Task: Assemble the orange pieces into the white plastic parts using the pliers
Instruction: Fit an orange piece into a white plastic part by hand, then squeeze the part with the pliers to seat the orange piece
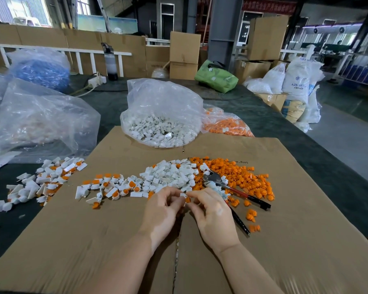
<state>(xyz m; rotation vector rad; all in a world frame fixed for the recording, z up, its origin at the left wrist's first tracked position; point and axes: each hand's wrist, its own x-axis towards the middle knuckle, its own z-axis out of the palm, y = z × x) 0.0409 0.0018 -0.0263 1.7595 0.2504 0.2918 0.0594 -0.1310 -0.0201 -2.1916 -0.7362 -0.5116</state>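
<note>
Your hands meet mid-cardboard [285, 209], pinching parts.
Left hand [160, 211] pinches a white part [182, 195], right hand [212, 213] an orange piece [187, 199]; pliers [232, 187] lie just right, piles behind, bare cardboard nearer you.

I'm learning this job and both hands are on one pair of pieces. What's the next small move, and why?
Probably seat the small orange plastic piece into the small white plastic part: left hand and right hand pinch them together, while the red-and-black-handled pliers lie unused beside them.
</note>
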